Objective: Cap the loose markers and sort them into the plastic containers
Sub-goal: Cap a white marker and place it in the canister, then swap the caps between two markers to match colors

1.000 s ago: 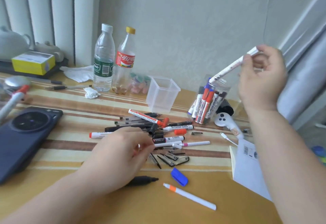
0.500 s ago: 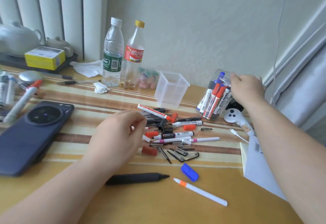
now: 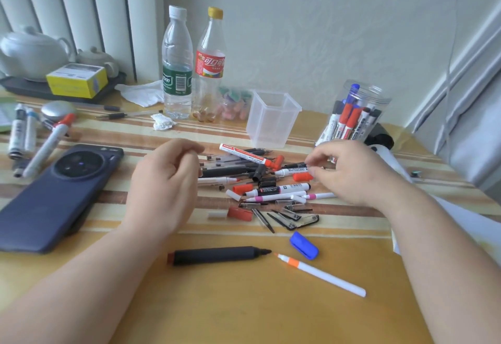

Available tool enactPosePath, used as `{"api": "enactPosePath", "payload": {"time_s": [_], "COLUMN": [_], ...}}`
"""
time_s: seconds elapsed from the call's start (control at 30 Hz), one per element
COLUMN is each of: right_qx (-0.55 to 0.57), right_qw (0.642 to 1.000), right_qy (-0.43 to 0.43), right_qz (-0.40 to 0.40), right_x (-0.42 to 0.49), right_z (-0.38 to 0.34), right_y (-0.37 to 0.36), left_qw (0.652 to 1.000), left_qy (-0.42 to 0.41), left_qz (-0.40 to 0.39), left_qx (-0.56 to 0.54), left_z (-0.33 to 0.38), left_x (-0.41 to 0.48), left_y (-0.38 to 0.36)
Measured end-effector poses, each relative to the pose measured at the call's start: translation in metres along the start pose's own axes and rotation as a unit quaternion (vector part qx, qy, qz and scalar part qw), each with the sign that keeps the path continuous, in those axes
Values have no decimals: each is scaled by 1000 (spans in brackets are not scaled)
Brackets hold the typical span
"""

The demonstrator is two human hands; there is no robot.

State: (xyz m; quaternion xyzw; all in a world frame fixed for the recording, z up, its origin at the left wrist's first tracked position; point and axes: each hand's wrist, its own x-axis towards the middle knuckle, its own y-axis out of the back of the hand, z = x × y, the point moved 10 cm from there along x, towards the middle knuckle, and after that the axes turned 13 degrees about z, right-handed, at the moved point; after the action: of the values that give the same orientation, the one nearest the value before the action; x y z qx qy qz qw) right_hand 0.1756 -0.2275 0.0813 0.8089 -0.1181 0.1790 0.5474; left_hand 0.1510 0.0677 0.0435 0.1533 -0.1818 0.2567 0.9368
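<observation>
Nearest you, on the bare worktop this side of both hands, lie an uncapped black marker (image 3: pixel 219 255), an uncapped white pen with an orange collar (image 3: pixel 322 276) and a loose blue cap (image 3: pixel 304 245). Your right hand (image 3: pixel 355 172) has its grip closed in a thumb-and-finger pinch on the end of a white whiteboard marker (image 3: pixel 294 171), which lies flat in the pile with its tip pointing away from your grip toward your left hand (image 3: pixel 165 183). That left hand hovers over the pile with fingers loosely curled; whether it holds anything I cannot tell. These markers should be light, stiff and smooth, so they will likely roll or slip; take the barrel at mid-length and press the cap straight on. A loose red cap (image 3: pixel 301 177) sits just under your right grip, another (image 3: pixel 242 188) lies toward your left. Crossed pens and black clips crowd the pile, so lift cleanly. Beyond your right grip stands the clear jar (image 3: pixel 376 99), already holding capped markers; left of it is the empty plastic cup (image 3: pixel 273 118). Farther left, two bottles (image 3: pixel 177 64) stand clear of your reach.
</observation>
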Motion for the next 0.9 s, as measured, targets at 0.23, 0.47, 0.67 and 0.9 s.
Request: {"api": "enactPosePath", "payload": {"time_s": [0.23,0.47,0.67,0.9], "right_qx": [78,104,85,23], "right_qw": [994,982,982,987], "right_qy": [77,160,167,125], "right_qz": [3,-16,-25,-94], "right_x": [-26,-38,-36,-34], "right_z": [-10,-31,-36,-35], "right_y": [-34,-48,-54,-65], "left_qw": [1000,987,922,915], "left_qy": [9,-49,-179,-182], "left_qz": [27,-123,-279,-284], "left_qx": [-7,96,200,222], "left_z": [0,5,13,10], "left_x": [3,-14,-42,-40], "left_y": [6,-29,-66,-70]}}
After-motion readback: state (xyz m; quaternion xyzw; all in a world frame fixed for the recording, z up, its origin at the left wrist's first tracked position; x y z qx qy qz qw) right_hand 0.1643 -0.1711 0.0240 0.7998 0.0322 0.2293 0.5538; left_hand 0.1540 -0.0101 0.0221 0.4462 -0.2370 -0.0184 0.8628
